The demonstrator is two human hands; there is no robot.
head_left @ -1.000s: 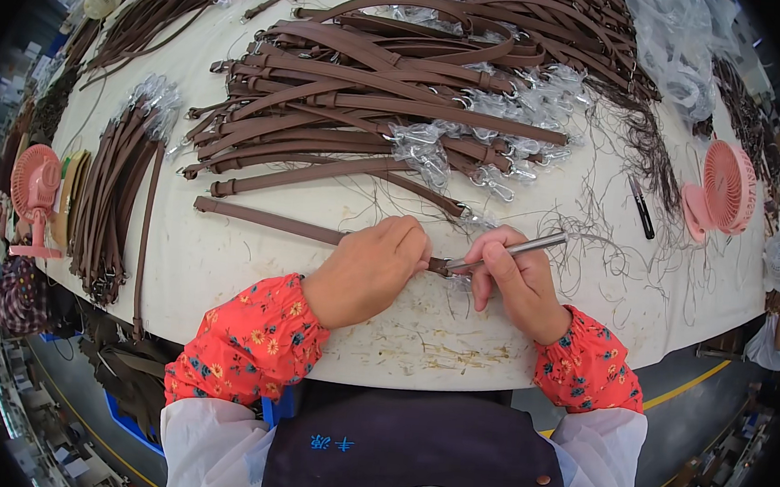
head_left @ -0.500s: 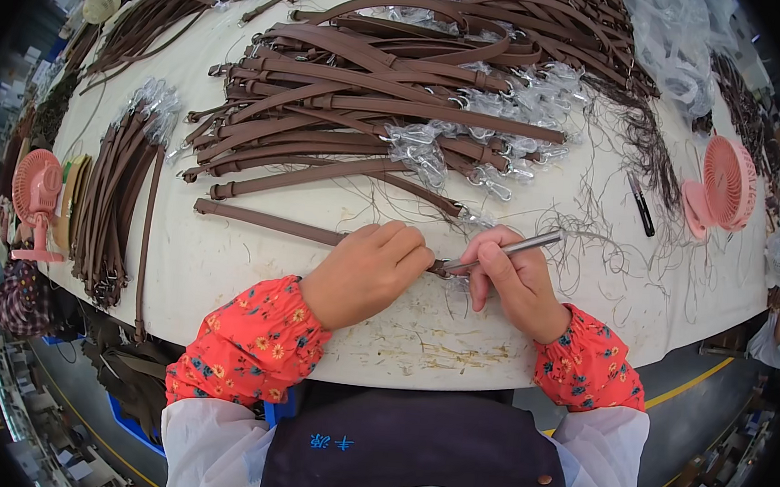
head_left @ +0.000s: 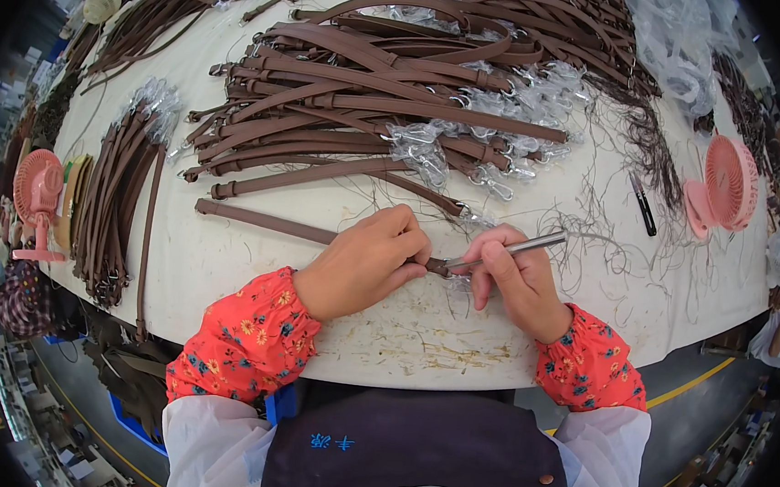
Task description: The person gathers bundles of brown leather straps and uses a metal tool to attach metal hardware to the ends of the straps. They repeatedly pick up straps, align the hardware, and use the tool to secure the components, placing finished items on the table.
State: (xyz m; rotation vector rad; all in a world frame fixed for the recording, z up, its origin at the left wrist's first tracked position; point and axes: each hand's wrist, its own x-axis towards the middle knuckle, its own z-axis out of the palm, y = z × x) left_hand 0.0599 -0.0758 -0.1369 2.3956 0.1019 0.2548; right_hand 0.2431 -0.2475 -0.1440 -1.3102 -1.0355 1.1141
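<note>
Pale worktable strewn with brown straps. Lying flat at frame centre: long, narrow brown leather strap, matte. Left hand curled shut, pinning its near end. Right hand closed around slim silver tool, tip touching strap end.

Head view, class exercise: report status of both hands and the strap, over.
Left hand pins brown strap flat on table. Right hand holds metal tool, tip at strap end. Loose threads beside the hands, none on the strap end.
</note>
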